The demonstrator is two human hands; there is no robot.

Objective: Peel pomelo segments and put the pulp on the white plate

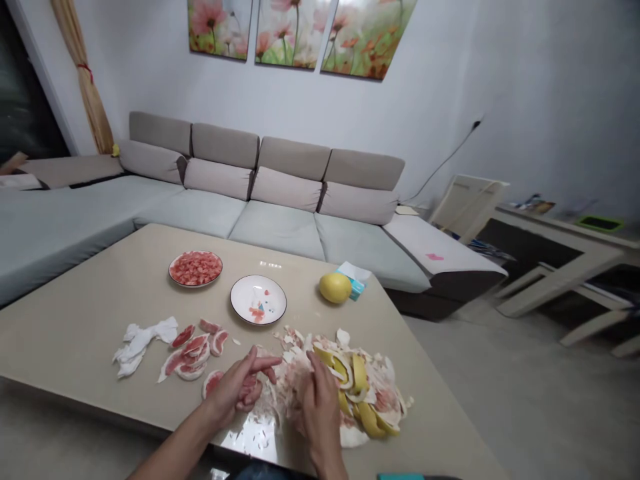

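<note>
My left hand [239, 387] rests low on the beige table [90, 313] with its fingers wrapped round a pink pomelo segment [249, 388]. Just to its right, my right hand [317, 405] lies over a heap of pomelo peel and pith [364, 393]; its fingers are turned away and hidden. More peeled pink segments [193, 352] lie to the left of my left hand, next to a crumpled white tissue [140, 341].
A plate of pink pomelo flesh [195, 268] and a nearly bare white plate [258, 299] stand mid-table. A whole yellow pomelo [335, 287] sits beside a tissue pack [354, 277]. A grey sofa [270, 200] lines the far side; low furniture stands at right.
</note>
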